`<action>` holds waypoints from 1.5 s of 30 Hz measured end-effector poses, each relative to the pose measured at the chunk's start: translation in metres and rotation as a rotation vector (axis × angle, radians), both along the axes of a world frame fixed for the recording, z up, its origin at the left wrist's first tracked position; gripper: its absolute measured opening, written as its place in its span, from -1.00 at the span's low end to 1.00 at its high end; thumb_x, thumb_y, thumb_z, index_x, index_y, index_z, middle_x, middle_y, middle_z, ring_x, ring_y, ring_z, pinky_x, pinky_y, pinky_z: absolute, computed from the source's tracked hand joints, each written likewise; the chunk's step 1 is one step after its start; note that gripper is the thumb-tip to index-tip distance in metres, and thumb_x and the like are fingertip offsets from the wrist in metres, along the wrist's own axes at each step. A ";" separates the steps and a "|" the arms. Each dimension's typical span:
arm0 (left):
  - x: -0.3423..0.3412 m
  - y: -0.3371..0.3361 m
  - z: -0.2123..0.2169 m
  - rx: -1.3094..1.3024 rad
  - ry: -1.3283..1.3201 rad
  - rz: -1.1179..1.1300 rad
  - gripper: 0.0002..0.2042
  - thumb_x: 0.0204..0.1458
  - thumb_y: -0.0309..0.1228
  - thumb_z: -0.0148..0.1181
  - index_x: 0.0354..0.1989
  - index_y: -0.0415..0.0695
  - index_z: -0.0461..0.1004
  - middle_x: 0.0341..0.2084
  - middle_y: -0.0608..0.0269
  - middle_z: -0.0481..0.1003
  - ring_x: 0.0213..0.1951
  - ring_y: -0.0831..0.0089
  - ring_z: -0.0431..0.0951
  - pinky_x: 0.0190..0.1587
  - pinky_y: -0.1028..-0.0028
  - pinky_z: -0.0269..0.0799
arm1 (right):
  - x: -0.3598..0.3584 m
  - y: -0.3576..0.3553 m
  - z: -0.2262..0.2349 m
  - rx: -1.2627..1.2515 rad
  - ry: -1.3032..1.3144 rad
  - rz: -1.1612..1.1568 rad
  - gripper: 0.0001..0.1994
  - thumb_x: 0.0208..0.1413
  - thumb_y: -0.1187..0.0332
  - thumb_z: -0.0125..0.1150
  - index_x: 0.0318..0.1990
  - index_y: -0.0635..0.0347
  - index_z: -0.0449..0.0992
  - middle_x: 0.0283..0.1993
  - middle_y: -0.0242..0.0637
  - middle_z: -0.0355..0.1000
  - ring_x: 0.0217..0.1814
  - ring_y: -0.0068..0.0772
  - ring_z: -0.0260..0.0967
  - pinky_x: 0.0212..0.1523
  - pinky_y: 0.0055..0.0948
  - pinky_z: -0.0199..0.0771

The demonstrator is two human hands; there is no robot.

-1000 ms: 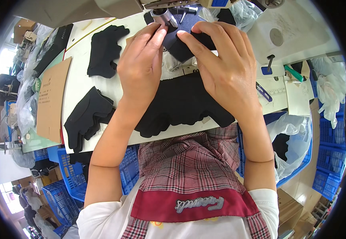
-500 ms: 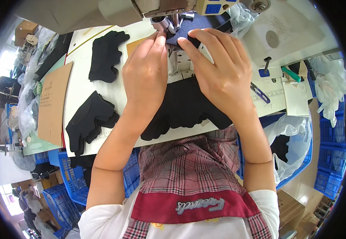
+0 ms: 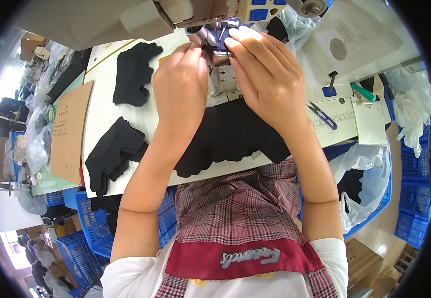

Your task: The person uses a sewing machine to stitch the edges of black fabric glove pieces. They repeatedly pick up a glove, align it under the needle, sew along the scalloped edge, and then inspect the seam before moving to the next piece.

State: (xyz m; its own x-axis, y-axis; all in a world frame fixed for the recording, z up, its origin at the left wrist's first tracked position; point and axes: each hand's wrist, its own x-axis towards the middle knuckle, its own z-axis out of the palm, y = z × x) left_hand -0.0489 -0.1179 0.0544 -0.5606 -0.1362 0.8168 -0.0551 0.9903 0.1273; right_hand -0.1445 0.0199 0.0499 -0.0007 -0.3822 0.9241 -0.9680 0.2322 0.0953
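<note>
A dark navy piece of fabric point(image 3: 220, 40) lies under the presser foot of a sewing machine point(image 3: 203, 34). My left hand point(image 3: 179, 92) is closed at its left edge, with the fingertips partly hidden close to the foot. On the right side of the fabric, my right hand point(image 3: 270, 74) presses its fingers together around the edge. Below both hands, a large black cloth piece point(image 3: 230, 131) with a scalloped edge spreads over the table front. To the left lie a black glove-shaped piece point(image 3: 133, 74) and a small stack of black glove-shaped pieces point(image 3: 115, 155).
Thread snips point(image 3: 323, 115) and a green-handled tool point(image 3: 363, 93) lie on the right of the table point(image 3: 101, 111). A cardboard sheet point(image 3: 70, 134) leans at its left edge. Blue crates point(image 3: 89, 218) stand below, and a plastic-lined blue bin point(image 3: 374, 198) sits at lower right.
The navy fabric has shifted, with less of it showing between my hands. My right hand has moved slightly left and its fingers have drawn together. The left hand stays near the presser foot.
</note>
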 end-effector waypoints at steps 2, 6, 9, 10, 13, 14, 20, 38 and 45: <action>-0.002 -0.002 0.000 0.000 -0.003 0.011 -0.90 0.01 -0.54 0.16 -0.33 -0.27 0.56 -0.44 0.08 0.56 -0.43 0.11 0.56 -0.37 0.27 0.47 | -0.001 -0.001 -0.001 -0.007 -0.011 0.013 -0.70 -0.16 0.49 0.28 -0.18 0.29 0.50 -0.20 -0.29 0.43 -0.17 -0.22 0.44 0.01 -0.30 0.48; -0.006 -0.002 0.004 0.061 -0.024 0.006 -0.92 0.01 -0.54 0.13 -0.38 -0.24 0.54 -0.46 0.11 0.55 -0.46 0.13 0.54 -0.39 0.27 0.45 | -0.005 -0.005 0.000 -0.035 -0.022 0.037 -0.77 -0.11 0.50 0.28 -0.23 0.28 0.49 -0.21 -0.27 0.43 -0.17 -0.18 0.44 0.01 -0.28 0.49; -0.007 -0.003 0.005 0.085 -0.012 -0.024 -0.92 0.01 -0.54 0.10 -0.41 -0.24 0.53 -0.48 0.10 0.53 -0.48 0.12 0.53 -0.42 0.24 0.43 | -0.004 -0.006 0.001 -0.029 -0.057 0.049 -0.81 -0.09 0.50 0.28 -0.27 0.27 0.48 -0.23 -0.26 0.42 -0.16 -0.17 0.44 0.01 -0.27 0.50; -0.007 -0.004 0.005 0.088 -0.010 -0.027 -0.92 0.01 -0.53 0.10 -0.41 -0.23 0.52 -0.49 0.10 0.53 -0.48 0.12 0.53 -0.42 0.24 0.43 | -0.004 -0.006 0.000 -0.025 -0.067 0.052 -0.82 -0.09 0.50 0.28 -0.28 0.26 0.48 -0.23 -0.26 0.42 -0.16 -0.17 0.44 0.01 -0.26 0.50; -0.008 -0.003 0.003 0.098 -0.015 -0.030 -0.90 0.02 -0.51 0.09 -0.40 -0.22 0.53 -0.48 0.11 0.54 -0.47 0.11 0.53 -0.41 0.24 0.43 | -0.004 -0.005 -0.002 -0.010 -0.101 0.051 -0.84 -0.08 0.49 0.28 -0.29 0.26 0.48 -0.24 -0.26 0.42 -0.16 -0.15 0.44 0.01 -0.25 0.50; -0.008 -0.003 0.004 0.107 -0.022 -0.032 -0.90 0.02 -0.51 0.09 -0.40 -0.22 0.54 -0.47 0.10 0.54 -0.47 0.11 0.53 -0.41 0.24 0.43 | -0.004 -0.005 -0.001 -0.007 -0.111 0.049 -0.84 -0.07 0.49 0.28 -0.29 0.26 0.49 -0.24 -0.26 0.42 -0.16 -0.14 0.44 0.01 -0.24 0.50; -0.007 -0.005 0.002 0.101 -0.032 -0.009 -0.88 0.01 -0.52 0.09 -0.36 -0.21 0.56 -0.43 0.11 0.55 -0.44 0.10 0.54 -0.38 0.22 0.44 | -0.002 -0.007 -0.002 -0.037 -0.127 0.063 -0.82 -0.06 0.49 0.28 -0.26 0.27 0.49 -0.24 -0.24 0.42 -0.11 -0.09 0.44 0.01 -0.22 0.49; -0.019 -0.033 -0.014 1.523 0.041 -0.605 -0.71 0.29 -0.23 0.03 -0.18 -0.22 0.53 -0.27 0.27 0.55 -0.15 0.44 0.50 -0.03 0.47 0.34 | 0.009 -0.003 0.001 0.050 -0.201 0.051 -0.77 -0.01 0.50 0.25 -0.15 0.29 0.50 -0.11 -0.14 0.40 0.03 -0.04 0.40 0.15 -0.13 0.41; -0.039 -0.121 0.018 0.906 0.314 -0.227 -0.63 0.19 -0.21 0.09 0.00 -0.27 0.44 -0.29 0.23 0.55 -0.37 0.52 0.50 -0.33 0.52 0.39 | 0.041 0.058 -0.010 0.124 -0.323 -0.080 -0.65 -0.02 0.52 0.25 -0.01 0.32 0.52 0.14 -0.04 0.39 0.17 0.00 0.36 0.14 -0.16 0.39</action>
State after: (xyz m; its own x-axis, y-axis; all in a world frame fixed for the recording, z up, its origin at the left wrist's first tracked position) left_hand -0.0874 -0.2392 0.0726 -0.4266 -0.6997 0.5731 0.2905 0.4941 0.8194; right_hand -0.1039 0.0778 0.0402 -0.3203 -0.4780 0.8179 -0.9318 0.3148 -0.1810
